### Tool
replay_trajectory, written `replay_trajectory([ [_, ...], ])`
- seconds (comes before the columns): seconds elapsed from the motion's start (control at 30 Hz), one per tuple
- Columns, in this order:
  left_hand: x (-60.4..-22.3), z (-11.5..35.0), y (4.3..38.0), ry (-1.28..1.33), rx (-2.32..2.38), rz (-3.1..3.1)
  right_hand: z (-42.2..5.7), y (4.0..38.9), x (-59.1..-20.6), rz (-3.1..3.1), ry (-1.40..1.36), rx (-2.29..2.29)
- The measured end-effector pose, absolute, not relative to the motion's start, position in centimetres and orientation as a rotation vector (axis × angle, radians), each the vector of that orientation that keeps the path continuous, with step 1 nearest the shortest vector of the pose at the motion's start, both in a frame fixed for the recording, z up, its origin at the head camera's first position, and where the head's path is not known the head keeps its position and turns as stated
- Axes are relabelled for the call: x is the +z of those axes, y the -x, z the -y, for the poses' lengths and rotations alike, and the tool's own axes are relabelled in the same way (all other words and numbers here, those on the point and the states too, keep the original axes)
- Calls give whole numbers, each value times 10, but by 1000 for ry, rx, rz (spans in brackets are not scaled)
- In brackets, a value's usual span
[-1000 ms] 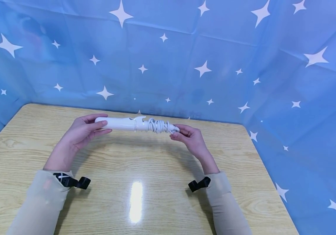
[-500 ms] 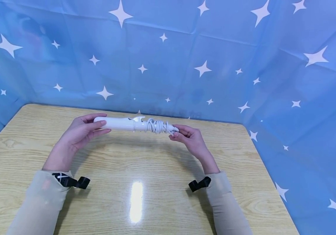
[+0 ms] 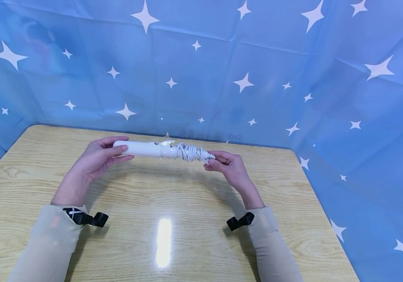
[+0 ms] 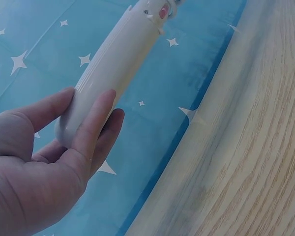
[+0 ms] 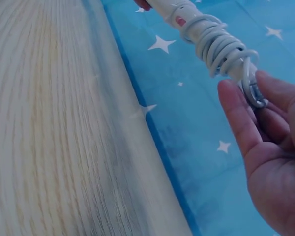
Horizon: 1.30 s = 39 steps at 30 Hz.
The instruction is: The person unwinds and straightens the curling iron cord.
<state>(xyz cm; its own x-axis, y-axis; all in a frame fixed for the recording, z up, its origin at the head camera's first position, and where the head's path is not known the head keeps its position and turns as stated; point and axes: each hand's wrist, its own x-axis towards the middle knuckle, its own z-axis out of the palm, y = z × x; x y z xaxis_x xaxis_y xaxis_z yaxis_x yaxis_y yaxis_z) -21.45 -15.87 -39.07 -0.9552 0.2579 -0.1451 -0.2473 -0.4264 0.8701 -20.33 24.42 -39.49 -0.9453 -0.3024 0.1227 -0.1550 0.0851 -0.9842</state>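
Observation:
A white curling iron (image 3: 141, 149) is held level above the far part of the table, its shadow falling on the wood below. My left hand (image 3: 97, 158) grips the smooth, rounded barrel end between thumb and fingers. At the other end, my right hand (image 3: 232, 170) pinches the tip of the handle where the cord leaves it. Several turns of pale grey cord (image 5: 221, 46) wrap the handle. A small lever (image 3: 167, 143) sticks up near the middle. In the right wrist view a reddish button (image 5: 180, 20) shows beside the coils; the left wrist view shows the ribbed barrel (image 4: 115, 61).
The light wood table (image 3: 134, 243) has a bright light reflection near its front. A blue curtain (image 3: 201, 62) with white stars hangs right behind its far edge and along the right side. Black wrist cameras (image 3: 99, 219) sit on both sleeves.

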Motion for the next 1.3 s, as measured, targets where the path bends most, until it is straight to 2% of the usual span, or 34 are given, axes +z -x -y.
replay_trajectory([
  [0.6, -387, 156, 212, -23, 2411, -1475, -240, 204, -397, -2263, 482, -2190],
  [0.93, -388, 158, 212, -31, 2480, -1453, -241, 201, -397, -2309, 534, -2083],
  [1.3, -390, 155, 212, -51, 2463, -1479, -236, 200, -395, -2373, 425, -2059],
])
